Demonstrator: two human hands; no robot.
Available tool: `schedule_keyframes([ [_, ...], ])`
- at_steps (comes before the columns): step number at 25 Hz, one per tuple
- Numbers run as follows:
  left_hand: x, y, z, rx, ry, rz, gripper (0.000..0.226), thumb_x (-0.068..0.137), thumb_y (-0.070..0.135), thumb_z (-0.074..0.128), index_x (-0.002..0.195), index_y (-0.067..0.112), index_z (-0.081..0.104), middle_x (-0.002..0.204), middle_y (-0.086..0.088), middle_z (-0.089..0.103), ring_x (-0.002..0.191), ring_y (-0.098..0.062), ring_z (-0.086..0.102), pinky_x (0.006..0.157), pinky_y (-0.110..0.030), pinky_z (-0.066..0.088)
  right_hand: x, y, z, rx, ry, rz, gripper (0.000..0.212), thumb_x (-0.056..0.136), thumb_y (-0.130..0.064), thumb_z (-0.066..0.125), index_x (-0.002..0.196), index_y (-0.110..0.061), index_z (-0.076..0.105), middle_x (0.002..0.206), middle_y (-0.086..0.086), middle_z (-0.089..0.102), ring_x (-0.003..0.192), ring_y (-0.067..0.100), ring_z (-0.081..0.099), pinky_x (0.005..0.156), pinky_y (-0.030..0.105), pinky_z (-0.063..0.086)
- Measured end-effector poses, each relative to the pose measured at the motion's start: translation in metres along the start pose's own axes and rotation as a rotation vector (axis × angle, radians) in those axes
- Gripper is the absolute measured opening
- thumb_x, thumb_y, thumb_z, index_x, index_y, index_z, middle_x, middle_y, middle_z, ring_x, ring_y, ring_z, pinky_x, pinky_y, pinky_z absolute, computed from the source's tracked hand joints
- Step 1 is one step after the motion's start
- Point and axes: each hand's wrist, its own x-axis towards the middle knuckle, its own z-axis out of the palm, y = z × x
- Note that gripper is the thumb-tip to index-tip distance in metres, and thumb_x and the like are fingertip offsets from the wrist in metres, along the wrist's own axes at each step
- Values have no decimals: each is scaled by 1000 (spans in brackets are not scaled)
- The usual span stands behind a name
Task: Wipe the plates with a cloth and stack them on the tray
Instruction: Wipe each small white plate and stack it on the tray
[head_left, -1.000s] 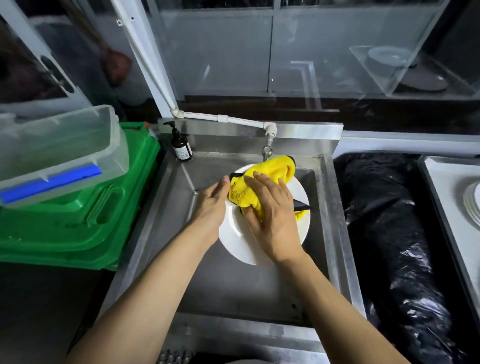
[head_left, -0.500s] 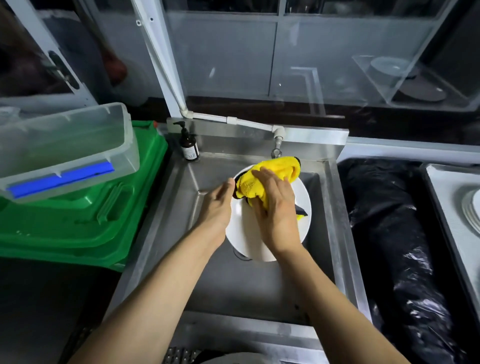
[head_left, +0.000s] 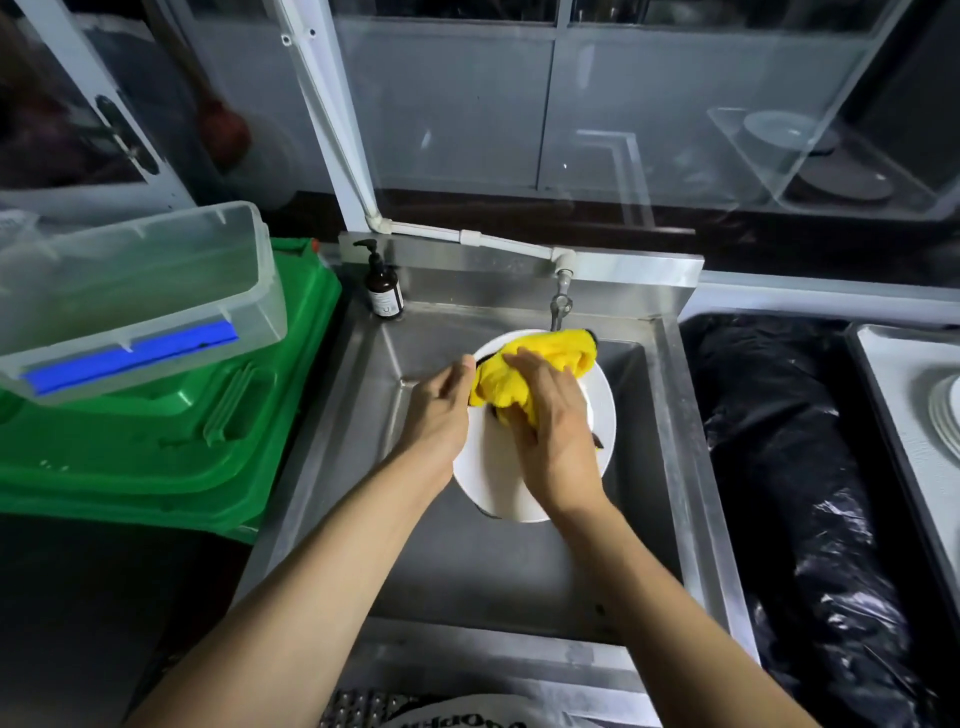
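Note:
Over the steel sink (head_left: 670, 467) I hold a white plate (head_left: 493, 478), tilted. My left hand (head_left: 439, 410) grips the plate's left rim, thumb on its top edge. My right hand (head_left: 553, 431) presses a bunched yellow cloth (head_left: 514, 382) against the plate's face, fingers curled over the cloth. The cloth has a dark edge showing below my hand. At the far right a stack of white plates (head_left: 945, 415) lies on a grey tray (head_left: 893, 395), partly cut off by the frame.
A tap (head_left: 560, 306) hangs just above the plate's top. A brown pump bottle (head_left: 383, 291) stands at the sink's back left corner. Green crates (head_left: 171, 426) with a clear plastic box (head_left: 135, 296) sit left. A black plastic bag (head_left: 800, 467) lies between sink and tray.
My right hand has slid the cloth slightly left and up across the plate. The plate has tilted more towards its edge. My left hand keeps its hold on the rim.

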Motion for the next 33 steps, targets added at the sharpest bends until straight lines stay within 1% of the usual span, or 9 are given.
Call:
schedule_keyframes([
  [2,-1,2,1,4,4,-11,34,101,38,53,77,18,64,67,8,58,66,-8,48,62,-22,38,12,3,-2,-20,37,24,52,91,-11,68,140,-22,52,137,1,59,127,22,53,108,56,41],
  [6,7,14,2,0,68,-21,32,99,41,56,103,14,71,89,3,66,81,-11,57,75,-24,43,-27,-15,10,-24,-39,-65,49,92,-18,66,140,-19,54,143,-1,55,139,9,39,116,53,34],
  [9,8,16,-2,13,73,-20,25,100,40,55,87,21,66,88,5,66,83,-11,58,79,-26,44,-50,-19,18,-69,-120,-138,48,94,-28,57,141,-17,56,146,-1,55,143,9,37,121,48,27],
  [15,-2,14,-2,30,-2,115,39,103,33,51,82,3,63,69,-1,50,63,-9,41,54,-17,34,11,-6,1,-121,0,-108,49,94,-11,69,141,-18,56,146,2,54,141,19,44,119,54,28],
  [19,-6,25,-5,15,61,75,40,103,36,51,68,18,54,54,15,44,49,-1,39,46,-14,32,24,5,-16,-172,76,-71,51,93,-3,67,141,-14,56,146,5,54,140,23,46,123,51,20],
  [24,-3,40,-10,23,139,-1,40,101,45,49,66,26,48,82,-3,54,74,-17,47,54,-25,32,13,39,-38,-238,103,47,48,96,-8,64,143,-14,54,149,6,52,140,26,43,124,43,22],
  [28,3,41,-9,40,186,3,32,102,45,47,80,24,55,82,-2,57,73,-19,49,54,-22,35,-25,36,-24,-193,9,90,51,93,-7,67,142,-15,53,144,5,55,136,25,46,114,57,34],
  [30,4,42,-8,83,209,17,30,103,45,45,87,22,56,77,1,56,68,-18,48,50,-21,35,-42,28,-16,-157,-28,96,49,93,-10,66,140,-15,54,140,2,58,129,21,50,110,56,39],
  [33,7,35,-4,115,219,41,31,103,43,46,84,21,57,69,1,55,63,-17,48,47,-18,37,-57,2,-3,-54,-79,95,45,94,-17,67,138,-19,55,135,-5,60,123,13,52,107,49,42],
])
